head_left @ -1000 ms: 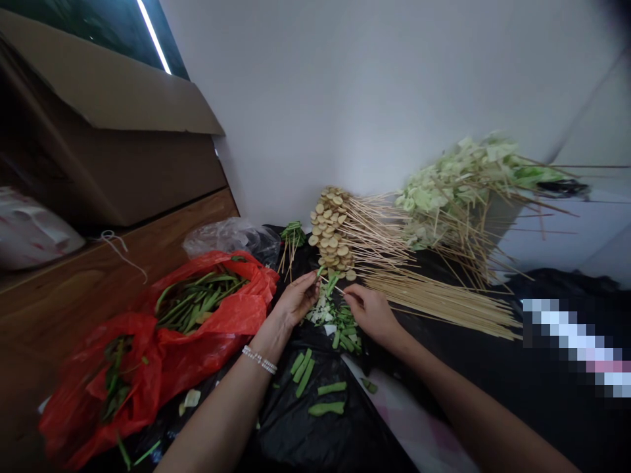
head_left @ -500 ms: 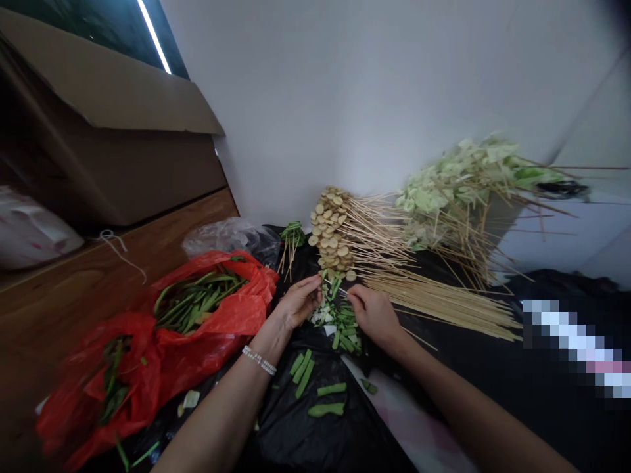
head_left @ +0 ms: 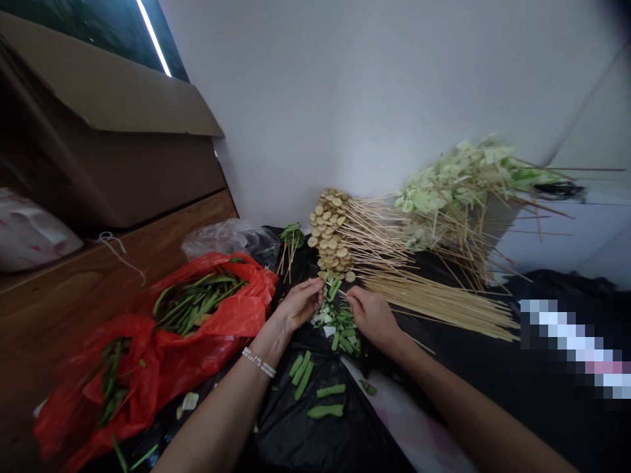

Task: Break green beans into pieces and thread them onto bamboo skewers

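Observation:
My right hand (head_left: 373, 316) is closed on a thin bamboo skewer (head_left: 344, 293), which points left toward my other hand. A cut green bean piece (head_left: 335, 288) sits across the skewer between the two hands. My left hand (head_left: 302, 304), with a beaded bracelet (head_left: 259, 362) at the wrist, pinches at the skewer's far end; what lies between its fingertips is too small to make out. Just below the hands is a pile of cut green beans (head_left: 346, 328) with white bits (head_left: 323, 316) beside it. Several loose bean pieces (head_left: 304, 379) lie nearer on the black plastic sheet (head_left: 296, 440).
Red bags (head_left: 251, 289) of long green beans (head_left: 200, 302) stand left. Beyond my hands lie skewered pale round slices (head_left: 328, 226), skewered greens (head_left: 292, 235) and a row of bare skewers (head_left: 444, 305). Skewered cabbage leaves (head_left: 453, 174) lean by the wall. A cardboard box (head_left: 148, 171) is far left.
Almost nothing differs. The bean piece on the skewer and both hands have shifted very slightly; the grips look the same.

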A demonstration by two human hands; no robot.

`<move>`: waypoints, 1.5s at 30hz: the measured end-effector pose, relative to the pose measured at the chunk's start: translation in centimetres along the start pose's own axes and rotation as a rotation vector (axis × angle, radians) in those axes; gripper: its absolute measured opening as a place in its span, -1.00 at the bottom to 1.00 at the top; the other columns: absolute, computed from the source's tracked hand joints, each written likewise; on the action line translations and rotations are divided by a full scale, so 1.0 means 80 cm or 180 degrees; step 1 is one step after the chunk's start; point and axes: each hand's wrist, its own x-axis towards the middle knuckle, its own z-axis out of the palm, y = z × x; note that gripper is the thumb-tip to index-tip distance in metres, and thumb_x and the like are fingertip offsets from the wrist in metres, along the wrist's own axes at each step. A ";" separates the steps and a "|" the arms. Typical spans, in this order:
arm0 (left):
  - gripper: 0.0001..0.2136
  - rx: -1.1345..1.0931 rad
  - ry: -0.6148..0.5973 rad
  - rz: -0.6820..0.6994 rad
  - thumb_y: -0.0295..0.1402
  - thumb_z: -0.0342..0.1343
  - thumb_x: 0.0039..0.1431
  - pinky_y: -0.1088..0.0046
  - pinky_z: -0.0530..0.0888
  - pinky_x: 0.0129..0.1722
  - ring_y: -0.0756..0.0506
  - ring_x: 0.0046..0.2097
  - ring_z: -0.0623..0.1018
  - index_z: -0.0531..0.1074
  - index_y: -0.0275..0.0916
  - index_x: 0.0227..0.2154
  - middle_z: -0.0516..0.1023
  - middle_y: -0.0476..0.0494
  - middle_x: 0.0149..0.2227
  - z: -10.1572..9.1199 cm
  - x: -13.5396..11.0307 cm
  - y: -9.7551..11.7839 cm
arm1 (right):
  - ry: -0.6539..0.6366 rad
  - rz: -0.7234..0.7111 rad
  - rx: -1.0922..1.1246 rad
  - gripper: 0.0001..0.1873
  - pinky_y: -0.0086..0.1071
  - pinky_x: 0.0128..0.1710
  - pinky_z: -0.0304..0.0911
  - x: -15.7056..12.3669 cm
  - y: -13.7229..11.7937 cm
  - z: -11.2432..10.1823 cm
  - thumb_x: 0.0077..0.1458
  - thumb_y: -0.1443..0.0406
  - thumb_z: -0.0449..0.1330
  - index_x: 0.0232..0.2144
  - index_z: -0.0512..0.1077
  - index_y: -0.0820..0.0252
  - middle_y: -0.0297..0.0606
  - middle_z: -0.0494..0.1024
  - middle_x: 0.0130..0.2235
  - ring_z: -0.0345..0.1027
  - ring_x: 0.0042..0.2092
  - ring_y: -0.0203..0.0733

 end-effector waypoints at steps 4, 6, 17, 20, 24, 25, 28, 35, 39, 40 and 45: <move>-0.88 0.0041 -0.0037 0.0026 -0.60 0.28 -0.06 0.62 0.41 -0.43 0.10 -0.46 0.45 0.53 -0.36 -0.41 0.52 -0.06 -0.45 0.001 0.000 -0.001 | -0.0086 0.0058 0.0216 -0.77 -0.47 -0.41 0.08 0.001 -0.001 -0.001 0.17 0.34 -0.03 -0.45 0.39 0.15 -0.33 0.46 -0.52 0.30 -0.48 -0.28; -0.88 0.0079 -0.0003 0.0028 -0.60 0.29 -0.07 0.63 0.40 -0.43 0.10 -0.47 0.45 0.53 -0.35 -0.42 0.52 -0.06 -0.45 0.003 -0.001 -0.003 | -0.0046 0.0053 0.0183 -0.78 -0.47 -0.40 0.08 0.001 -0.001 -0.002 0.16 0.34 -0.02 -0.45 0.39 0.15 -0.32 0.47 -0.50 0.31 -0.46 -0.27; -0.86 0.0258 0.0027 0.0086 -0.47 0.36 -0.13 0.63 0.38 -0.44 0.11 -0.48 0.43 0.53 -0.34 -0.46 0.50 -0.04 -0.49 0.009 -0.003 -0.007 | 0.0019 0.0033 0.0359 -0.78 -0.46 -0.38 0.08 0.007 0.003 -0.005 0.16 0.33 -0.02 -0.45 0.38 0.15 -0.35 0.46 -0.52 0.31 -0.46 -0.29; -0.79 0.0572 -0.0043 0.0280 -0.35 0.34 -0.10 0.62 0.34 -0.44 0.10 -0.48 0.42 0.56 -0.34 -0.38 0.51 -0.05 -0.49 0.010 -0.003 -0.010 | 0.0340 0.0232 0.0556 -0.74 -0.47 -0.41 0.08 0.013 0.007 -0.013 0.17 0.31 -0.02 -0.51 0.36 0.14 -0.38 0.43 -0.58 0.28 -0.51 -0.30; -0.79 0.1846 -0.0327 0.0803 -0.35 0.35 -0.15 0.54 0.34 -0.32 0.01 -0.39 0.45 0.60 -0.31 -0.39 0.58 -0.13 -0.40 0.013 -0.006 -0.019 | 0.0577 0.0399 0.0573 -0.76 -0.46 -0.43 0.07 0.018 0.011 -0.021 0.15 0.28 0.01 -0.51 0.38 0.14 -0.39 0.44 -0.58 0.28 -0.51 -0.29; -0.82 0.2190 -0.0443 0.0932 -0.37 0.35 -0.15 0.51 0.34 -0.26 -0.03 -0.34 0.47 0.61 -0.29 -0.41 0.59 -0.14 -0.37 0.014 -0.007 -0.021 | 0.0572 0.0377 0.0559 -0.77 -0.46 -0.42 0.07 0.018 0.012 -0.021 0.15 0.27 0.01 -0.49 0.39 0.14 -0.38 0.45 -0.57 0.29 -0.50 -0.29; -0.88 0.2929 -0.0723 0.1261 -0.40 0.33 -0.13 0.46 0.31 -0.16 -0.12 -0.25 0.47 0.62 -0.21 -0.43 0.60 -0.15 -0.35 0.016 -0.010 -0.026 | 0.0520 0.0296 0.0516 -0.78 -0.45 -0.42 0.08 0.017 0.014 -0.019 0.15 0.27 0.01 -0.45 0.42 0.13 -0.38 0.45 -0.56 0.30 -0.49 -0.27; -0.77 0.3708 -0.1045 0.1661 -0.50 0.32 -0.20 0.44 0.29 -0.15 -0.15 -0.25 0.44 0.62 -0.10 -0.40 0.57 -0.10 -0.38 0.015 -0.016 -0.028 | 0.0498 0.0274 0.0477 -0.77 -0.45 -0.42 0.09 0.016 0.014 -0.016 0.15 0.26 0.01 -0.45 0.43 0.12 -0.36 0.47 -0.55 0.31 -0.48 -0.26; -0.81 0.3794 -0.1129 0.1576 -0.52 0.30 -0.17 0.47 0.29 -0.24 -0.10 -0.33 0.43 0.62 -0.13 -0.43 0.53 -0.08 -0.43 0.015 -0.016 -0.029 | 0.0507 0.0262 0.0466 -0.77 -0.45 -0.43 0.08 0.015 0.012 -0.015 0.15 0.27 0.01 -0.44 0.43 0.13 -0.36 0.46 -0.54 0.29 -0.49 -0.27; -0.84 0.3739 -0.1100 0.1564 -0.51 0.29 -0.15 0.47 0.29 -0.25 -0.10 -0.32 0.44 0.62 -0.14 -0.45 0.54 -0.09 -0.42 0.014 -0.016 -0.029 | 0.0499 0.0259 0.0465 -0.77 -0.45 -0.43 0.08 0.015 0.012 -0.015 0.15 0.27 0.00 -0.44 0.43 0.13 -0.36 0.46 -0.54 0.28 -0.49 -0.28; -0.89 0.2912 -0.0307 0.1447 -0.49 0.29 -0.15 0.49 0.31 -0.30 -0.07 -0.36 0.46 0.60 -0.21 -0.48 0.58 -0.08 -0.43 0.013 -0.007 -0.021 | 0.0538 0.0291 0.0457 -0.79 -0.45 -0.42 0.09 0.015 0.009 -0.017 0.15 0.27 0.02 -0.43 0.43 0.13 -0.38 0.47 -0.55 0.30 -0.49 -0.27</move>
